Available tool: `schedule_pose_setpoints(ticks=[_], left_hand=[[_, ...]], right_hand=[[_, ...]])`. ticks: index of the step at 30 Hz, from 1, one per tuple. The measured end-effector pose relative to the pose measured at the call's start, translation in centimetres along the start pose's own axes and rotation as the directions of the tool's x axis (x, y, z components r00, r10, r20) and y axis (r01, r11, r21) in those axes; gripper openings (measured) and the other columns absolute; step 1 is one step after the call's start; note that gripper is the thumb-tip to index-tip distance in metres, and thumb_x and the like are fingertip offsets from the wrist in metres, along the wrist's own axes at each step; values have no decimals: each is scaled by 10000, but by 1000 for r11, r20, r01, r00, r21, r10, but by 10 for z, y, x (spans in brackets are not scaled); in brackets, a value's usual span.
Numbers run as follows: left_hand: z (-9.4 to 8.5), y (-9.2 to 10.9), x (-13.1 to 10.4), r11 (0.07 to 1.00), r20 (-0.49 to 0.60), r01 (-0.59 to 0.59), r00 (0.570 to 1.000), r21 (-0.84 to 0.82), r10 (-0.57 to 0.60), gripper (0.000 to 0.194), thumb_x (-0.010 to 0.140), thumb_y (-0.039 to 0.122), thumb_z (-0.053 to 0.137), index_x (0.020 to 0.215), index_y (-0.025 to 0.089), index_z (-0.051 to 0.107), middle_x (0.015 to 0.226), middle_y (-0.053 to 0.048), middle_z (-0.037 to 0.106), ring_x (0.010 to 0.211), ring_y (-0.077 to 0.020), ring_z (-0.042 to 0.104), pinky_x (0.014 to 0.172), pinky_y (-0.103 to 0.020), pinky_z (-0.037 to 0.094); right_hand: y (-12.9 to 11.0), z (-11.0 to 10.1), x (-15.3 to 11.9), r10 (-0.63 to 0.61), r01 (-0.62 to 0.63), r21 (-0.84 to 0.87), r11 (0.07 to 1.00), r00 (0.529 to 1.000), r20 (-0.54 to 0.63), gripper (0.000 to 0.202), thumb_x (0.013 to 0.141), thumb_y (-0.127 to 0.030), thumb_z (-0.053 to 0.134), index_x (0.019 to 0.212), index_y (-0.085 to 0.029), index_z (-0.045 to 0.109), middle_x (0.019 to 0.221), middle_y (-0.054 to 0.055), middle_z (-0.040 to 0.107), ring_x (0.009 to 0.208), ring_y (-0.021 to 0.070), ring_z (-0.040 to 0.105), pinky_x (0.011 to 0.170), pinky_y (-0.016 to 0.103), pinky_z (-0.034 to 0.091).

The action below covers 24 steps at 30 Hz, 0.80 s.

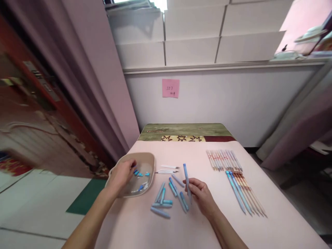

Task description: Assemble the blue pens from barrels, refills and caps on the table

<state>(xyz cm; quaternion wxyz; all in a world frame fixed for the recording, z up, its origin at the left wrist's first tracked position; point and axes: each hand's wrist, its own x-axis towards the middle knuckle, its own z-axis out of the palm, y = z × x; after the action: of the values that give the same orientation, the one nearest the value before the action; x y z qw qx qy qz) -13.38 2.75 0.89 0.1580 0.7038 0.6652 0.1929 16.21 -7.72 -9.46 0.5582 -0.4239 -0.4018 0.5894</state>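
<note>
My right hand (199, 195) is closed on a blue pen (186, 178), held nearly upright over the table. My left hand (124, 173) reaches into a beige basin (153, 162) at the left, its fingers bent together; whatever they hold, if anything, is hidden. Small blue parts (140, 174) and white parts (145, 186) lie in the basin. Between my hands are several loose blue pen barrels (161, 212), some with darker blue grips. Above them, thin white refills (167, 171) with dark tips lie side by side.
At the right, a row of pale pens (223, 160) lies above another row of blue and brown pens (245, 193). A pink cloth (197, 231) covers the table. A pink note (170, 88) is on the wall, below white boxes (192, 50). A curtain (85, 79) hangs at the left.
</note>
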Motion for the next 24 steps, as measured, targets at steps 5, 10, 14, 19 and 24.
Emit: schedule_pose_setpoints(ticks=[5, 10, 14, 19, 24], left_hand=[[37, 80, -41, 471, -1, 42, 996, -881, -91, 340, 645, 351, 759, 923, 167, 692, 820, -55, 719, 729, -170, 642, 690, -251, 489], [82, 118, -64, -56, 295, 289, 935, -956, -199, 344, 625, 274, 813, 910, 130, 686, 804, -82, 735, 681, -160, 680, 669, -270, 552], [87, 121, -68, -173, 382, 352, 904, -920, -192, 230, 695, 210, 771, 886, 128, 673, 824, -86, 737, 696, -156, 696, 648, -247, 568], [82, 121, -71, -180, 378, 347, 908, -920, -179, 196, 707, 199, 762, 865, 130, 670, 827, -79, 736, 716, -158, 703, 668, -244, 573], [81, 120, -73, -156, 356, 331, 917, -931, -177, 250, 676, 214, 784, 885, 127, 675, 821, -76, 734, 712, -161, 701, 680, -251, 568]], right_hand=[[-12, 9, -7, -41, 42, -24, 999, 996, 76, 391, 751, -474, 685, 990, -165, 701, 743, 45, 656, 686, 171, 572, 625, 271, 440], [-20, 17, -33, -52, 58, -55, 997, 995, 91, 346, 780, -467, 664, 957, -170, 695, 718, 37, 633, 671, 170, 555, 619, 275, 431], [-22, 16, -47, -77, 89, -135, 987, 993, 93, 342, 794, -472, 652, 947, -168, 691, 724, 43, 636, 666, 172, 555, 636, 284, 437], [-22, 20, -49, -94, 105, -201, 974, 994, 62, 373, 790, -496, 648, 940, -158, 693, 719, 59, 651, 660, 181, 575, 634, 294, 461], [-19, 22, -49, -102, 106, -199, 974, 994, 29, 388, 769, -504, 668, 930, -153, 704, 693, 65, 658, 638, 185, 590, 608, 294, 474]])
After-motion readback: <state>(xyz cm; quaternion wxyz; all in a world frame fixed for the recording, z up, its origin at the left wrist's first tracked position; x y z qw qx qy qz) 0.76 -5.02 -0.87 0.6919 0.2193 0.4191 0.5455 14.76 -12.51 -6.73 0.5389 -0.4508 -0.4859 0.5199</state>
